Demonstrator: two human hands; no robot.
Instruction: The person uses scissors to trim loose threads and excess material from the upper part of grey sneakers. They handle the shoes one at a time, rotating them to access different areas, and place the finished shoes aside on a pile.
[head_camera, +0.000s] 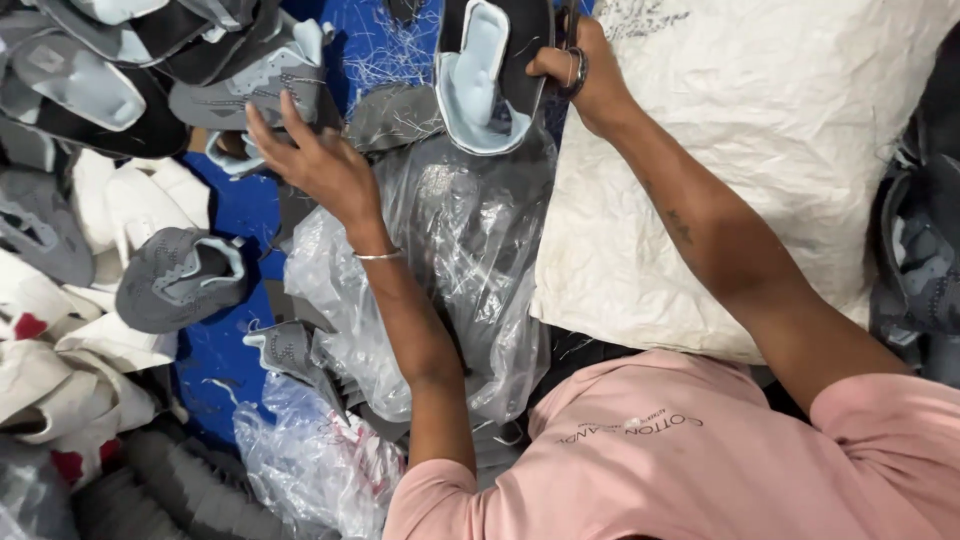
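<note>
Gripping a shoe upper (487, 75) with pale blue lining in your right hand (585, 75), you spread your empty left hand (318, 160) toward a grey upper (262, 88) above crumpled clear plastic bags (455, 270), apparently mid-sorting, with a closing pinch needed next.

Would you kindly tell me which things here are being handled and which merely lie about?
In hand:
right hand grips a shoe upper
left hand touches a grey upper

Lying about:
clear plastic bag
white sack
loose grey upper
</note>
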